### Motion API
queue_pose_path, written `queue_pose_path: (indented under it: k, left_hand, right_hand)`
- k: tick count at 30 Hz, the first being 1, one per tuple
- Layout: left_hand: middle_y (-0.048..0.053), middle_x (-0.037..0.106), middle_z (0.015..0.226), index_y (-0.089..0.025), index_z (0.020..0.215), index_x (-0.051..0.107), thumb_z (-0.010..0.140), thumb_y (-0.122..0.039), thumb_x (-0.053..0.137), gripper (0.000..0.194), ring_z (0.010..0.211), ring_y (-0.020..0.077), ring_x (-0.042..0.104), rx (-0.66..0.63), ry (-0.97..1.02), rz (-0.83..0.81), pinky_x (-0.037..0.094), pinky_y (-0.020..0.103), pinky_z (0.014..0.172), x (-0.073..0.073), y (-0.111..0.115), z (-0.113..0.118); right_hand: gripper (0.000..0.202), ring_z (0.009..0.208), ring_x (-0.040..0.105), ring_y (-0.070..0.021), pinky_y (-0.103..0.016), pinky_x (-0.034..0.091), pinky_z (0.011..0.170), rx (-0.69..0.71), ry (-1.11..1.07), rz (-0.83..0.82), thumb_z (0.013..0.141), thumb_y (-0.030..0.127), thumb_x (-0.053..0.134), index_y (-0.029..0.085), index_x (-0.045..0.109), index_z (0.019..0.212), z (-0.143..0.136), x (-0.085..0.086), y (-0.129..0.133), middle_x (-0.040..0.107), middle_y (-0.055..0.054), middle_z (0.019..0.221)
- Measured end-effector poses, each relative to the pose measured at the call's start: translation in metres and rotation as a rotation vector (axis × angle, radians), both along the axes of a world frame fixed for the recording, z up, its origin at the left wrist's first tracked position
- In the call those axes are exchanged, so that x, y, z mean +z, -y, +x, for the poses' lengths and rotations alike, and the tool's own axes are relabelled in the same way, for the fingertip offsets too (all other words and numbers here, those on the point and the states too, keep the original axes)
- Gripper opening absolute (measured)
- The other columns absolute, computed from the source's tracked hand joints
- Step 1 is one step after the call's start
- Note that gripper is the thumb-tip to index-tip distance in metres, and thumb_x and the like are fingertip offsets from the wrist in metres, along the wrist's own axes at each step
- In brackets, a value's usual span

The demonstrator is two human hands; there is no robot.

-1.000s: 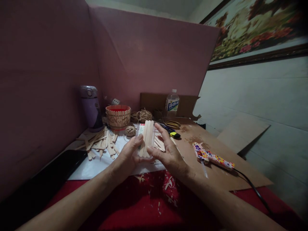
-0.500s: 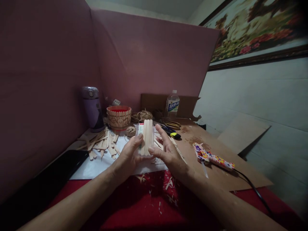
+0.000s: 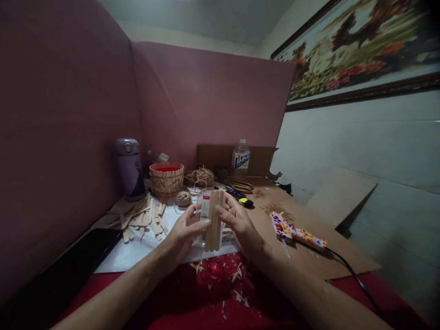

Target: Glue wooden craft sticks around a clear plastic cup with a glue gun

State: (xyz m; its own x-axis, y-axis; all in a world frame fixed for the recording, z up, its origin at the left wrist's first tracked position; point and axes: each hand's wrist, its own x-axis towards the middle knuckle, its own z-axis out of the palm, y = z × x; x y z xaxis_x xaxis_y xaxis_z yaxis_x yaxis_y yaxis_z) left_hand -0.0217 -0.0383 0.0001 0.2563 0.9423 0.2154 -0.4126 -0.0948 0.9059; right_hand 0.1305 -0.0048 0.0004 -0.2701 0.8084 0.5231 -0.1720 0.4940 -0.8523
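A small clear plastic box (image 3: 200,238) with a red, white and green label is held up in front of me. Several wooden craft sticks (image 3: 213,233) stand upright side by side along its right part. My left hand (image 3: 185,231) grips the box from the left, its thumb lying across the front and touching the sticks' edge. On the right, my right hand (image 3: 242,229) is closed round that side, thumb pressed on the sticks and fingers behind. Whether the sticks are fixed to the box I cannot tell.
Loose craft sticks (image 3: 146,215) lie left, below a purple bottle (image 3: 129,169) and a stick-covered pot (image 3: 167,181). Twine (image 3: 202,176), a yellow-black cutter (image 3: 244,201) and a clear bottle (image 3: 241,160) stand behind. A flowered glue gun (image 3: 297,231) with its cord lies on cardboard at right.
The box and sticks are lower in view and turned a little. My right hand's raised forefinger has come in, and its thumb has moved up onto the sticks. The camera has tilted up.
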Motion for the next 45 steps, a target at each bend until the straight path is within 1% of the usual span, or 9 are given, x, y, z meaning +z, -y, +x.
queue_pose_path:
  k: [3,7,10,13,18,22,29,37,45]
  left_hand:
    - [0.011,0.063,0.123,-0.022,0.121,0.051,0.073,-0.031,0.075,0.054,0.113,0.0269,0.058,0.073,-0.082,0.059,0.042,0.039,0.096,-0.007,-0.007,-0.002]
    - [0.011,0.065,0.117,-0.021,0.122,0.047,0.068,-0.032,0.08,0.065,0.109,0.0261,0.06,0.177,-0.204,0.123,0.043,0.037,0.094,-0.009,-0.01,-0.003]
    - [0.011,0.066,0.117,-0.021,0.119,0.05,0.065,-0.032,0.082,0.064,0.109,0.027,0.06,0.197,-0.25,0.163,0.043,0.037,0.094,-0.008,-0.01,-0.003]
    - [0.009,0.065,0.118,-0.022,0.119,0.053,0.066,-0.031,0.081,0.061,0.111,0.027,0.059,0.19,-0.27,0.193,0.041,0.037,0.096,-0.008,-0.01,-0.003]
    - [0.007,0.064,0.117,-0.023,0.118,0.055,0.063,-0.029,0.083,0.062,0.111,0.0272,0.057,0.207,-0.301,0.2,0.04,0.037,0.094,-0.01,-0.01,-0.002]
    - [0.007,0.064,0.115,-0.023,0.116,0.056,0.064,-0.03,0.082,0.058,0.108,0.0267,0.057,0.201,-0.315,0.218,0.041,0.037,0.093,-0.01,-0.011,-0.001]
    - [0.009,0.063,0.115,-0.022,0.123,0.048,0.066,-0.034,0.081,0.067,0.106,0.0245,0.057,0.203,-0.322,0.192,0.041,0.035,0.092,-0.009,-0.009,-0.001]
    - [0.007,0.065,0.109,-0.021,0.116,0.056,0.064,-0.032,0.082,0.059,0.101,0.0249,0.058,0.198,-0.295,0.201,0.042,0.034,0.087,-0.004,-0.004,0.001]
    - [0.007,0.066,0.108,-0.021,0.117,0.053,0.065,-0.032,0.081,0.06,0.1,0.024,0.059,0.204,-0.308,0.21,0.043,0.035,0.088,-0.004,-0.004,0.002]
  right_hand:
    - [0.064,0.123,0.055,-0.0302,-0.048,0.046,0.102,0.081,-0.108,-0.175,0.076,0.043,0.071,0.022,0.047,0.131,-0.001,0.002,0.003,0.059,-0.013,0.133]
    - [0.071,0.118,0.058,-0.03,-0.047,0.046,0.1,0.11,-0.102,-0.237,0.07,0.041,0.076,0.02,0.045,0.13,-0.003,0.0,0.006,0.062,-0.014,0.126]
    - [0.07,0.118,0.057,-0.0294,-0.047,0.046,0.099,0.089,-0.056,-0.162,0.071,0.046,0.076,0.021,0.047,0.129,-0.002,-0.003,0.004,0.059,-0.014,0.129]
    - [0.054,0.123,0.053,-0.0272,-0.046,0.042,0.102,-0.056,-0.018,0.015,0.08,0.049,0.067,0.025,0.051,0.127,0.003,-0.002,0.002,0.057,-0.011,0.132]
    - [0.021,0.116,0.055,-0.0248,-0.044,0.041,0.101,-0.172,0.032,0.178,0.088,0.043,0.059,0.024,0.066,0.094,0.009,0.006,0.003,0.062,-0.007,0.119]
    - [0.021,0.113,0.056,-0.0257,-0.046,0.038,0.102,-0.219,0.079,0.199,0.086,0.041,0.061,0.022,0.067,0.079,0.009,0.008,0.005,0.063,-0.008,0.114]
    - [0.016,0.115,0.054,-0.0261,-0.048,0.036,0.102,-0.229,0.114,0.235,0.085,0.037,0.063,0.023,0.068,0.082,0.013,0.01,0.006,0.062,-0.008,0.115]
    - [0.011,0.118,0.05,-0.0259,-0.048,0.034,0.104,-0.193,0.169,0.324,0.084,0.03,0.062,0.023,0.061,0.075,0.015,0.012,0.008,0.06,-0.006,0.118]
    - [0.012,0.12,0.049,-0.0252,-0.048,0.033,0.106,-0.179,0.15,0.325,0.084,0.029,0.063,0.023,0.059,0.074,0.013,0.011,0.006,0.059,-0.006,0.12]
